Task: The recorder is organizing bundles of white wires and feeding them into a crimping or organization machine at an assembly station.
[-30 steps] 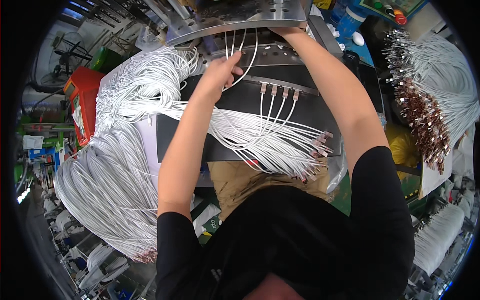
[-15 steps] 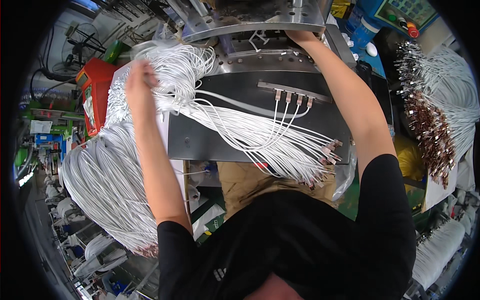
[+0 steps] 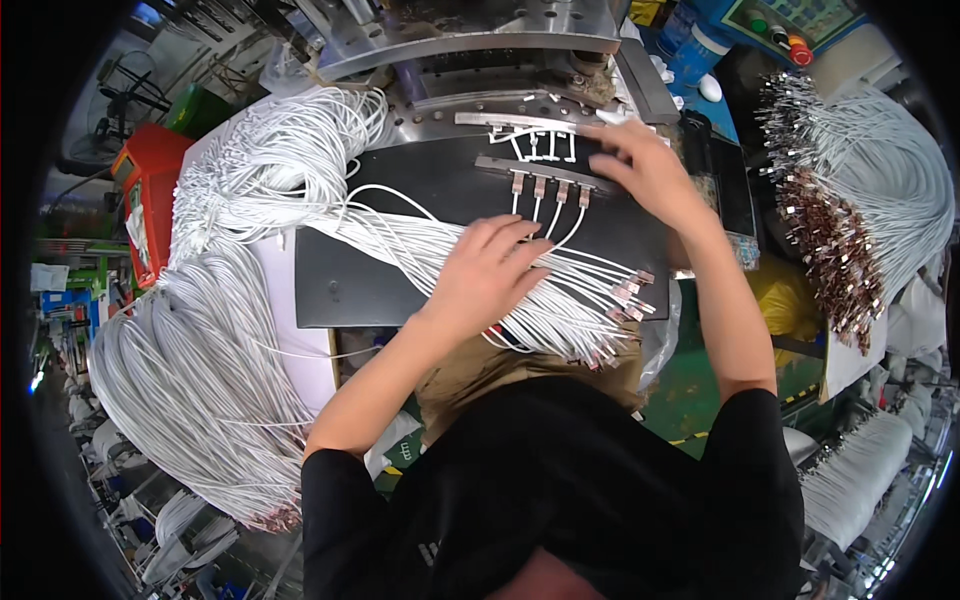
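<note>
My left hand point(image 3: 490, 268) lies over a bundle of white cables point(image 3: 400, 240), its fingers spread and slightly bent, with no firm grip showing. My right hand point(image 3: 648, 168) has its fingers at the right end of a metal bar point(image 3: 490, 119) in front of the press, seemingly gripping it. White moulded plastic strips point(image 3: 540, 146) hang together along that bar. Just nearer lies a second metal bar point(image 3: 545, 174), with several copper-coloured connectors point(image 3: 540, 188) seated along it and their white cables running under my left hand. More connector ends point(image 3: 628, 292) fan out at the bundle's right.
A steel press point(image 3: 470, 45) stands at the back above the dark tabletop point(image 3: 330, 290). Large cable bundles hang at the left point(image 3: 190, 370) and right point(image 3: 880, 190). A red machine point(image 3: 145, 190) is far left; a control panel point(image 3: 790, 30) with buttons is back right.
My left hand has come from the coiled cables at left to the bundle in the middle. My right hand has drawn back out of the press, and the bar with white plastic now shows outside it.
</note>
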The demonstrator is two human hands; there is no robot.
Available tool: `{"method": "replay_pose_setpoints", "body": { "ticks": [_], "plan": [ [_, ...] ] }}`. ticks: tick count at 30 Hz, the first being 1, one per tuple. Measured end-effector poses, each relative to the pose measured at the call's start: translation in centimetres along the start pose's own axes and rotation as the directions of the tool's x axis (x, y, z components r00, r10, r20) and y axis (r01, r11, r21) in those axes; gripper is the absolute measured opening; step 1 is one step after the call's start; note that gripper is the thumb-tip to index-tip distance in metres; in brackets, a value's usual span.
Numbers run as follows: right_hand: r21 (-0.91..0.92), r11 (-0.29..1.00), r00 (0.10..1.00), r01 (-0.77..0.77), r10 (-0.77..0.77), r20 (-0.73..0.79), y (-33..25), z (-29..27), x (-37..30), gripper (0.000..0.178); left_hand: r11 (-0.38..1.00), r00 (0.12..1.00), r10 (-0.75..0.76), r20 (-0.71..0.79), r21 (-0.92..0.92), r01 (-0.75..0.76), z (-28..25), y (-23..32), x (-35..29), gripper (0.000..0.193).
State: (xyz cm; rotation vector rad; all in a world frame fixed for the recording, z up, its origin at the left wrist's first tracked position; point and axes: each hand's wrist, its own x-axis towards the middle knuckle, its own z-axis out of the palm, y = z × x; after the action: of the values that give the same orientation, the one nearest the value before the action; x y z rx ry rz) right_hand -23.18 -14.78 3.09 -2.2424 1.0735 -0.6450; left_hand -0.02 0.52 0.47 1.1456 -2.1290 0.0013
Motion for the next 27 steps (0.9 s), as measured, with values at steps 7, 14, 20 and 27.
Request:
{"method": "replay_pose_setpoints", "body": {
  "ticks": [7, 14, 20, 27],
  "plan": [
    [-0.181, 0.969, 0.983, 0.166, -0.176, -0.042, 0.8, 2.6, 0.1, 0.023, 0.979, 0.975, -0.156, 0.158, 0.157, 0.131, 0.9, 0.0, 1.4, 0.014],
    [-0.164, 0.938, 0.798, 0.306, -0.347, -0.493, 3.3, 5.4, 13.5, 0.027, 0.858, 0.929, -0.343, 0.14, 0.449, 0.249, 0.2, -5.5, 5.1, 0.03],
    [-0.111, 0.966, 0.749, 0.233, -0.251, -0.613, 0.0, 2.4, 18.7, 0.031, 0.88, 0.92, -0.373, 0.119, 0.359, 0.31, 2.6, -10.7, 12.3, 0.035],
    [-0.249, 0.939, 0.687, 0.236, -0.342, -0.641, 2.5, 3.9, 21.0, 0.026, 0.815, 0.796, -0.568, 0.21, 0.278, 0.508, 0.9, -11.4, 12.8, 0.023]
  ]
}}
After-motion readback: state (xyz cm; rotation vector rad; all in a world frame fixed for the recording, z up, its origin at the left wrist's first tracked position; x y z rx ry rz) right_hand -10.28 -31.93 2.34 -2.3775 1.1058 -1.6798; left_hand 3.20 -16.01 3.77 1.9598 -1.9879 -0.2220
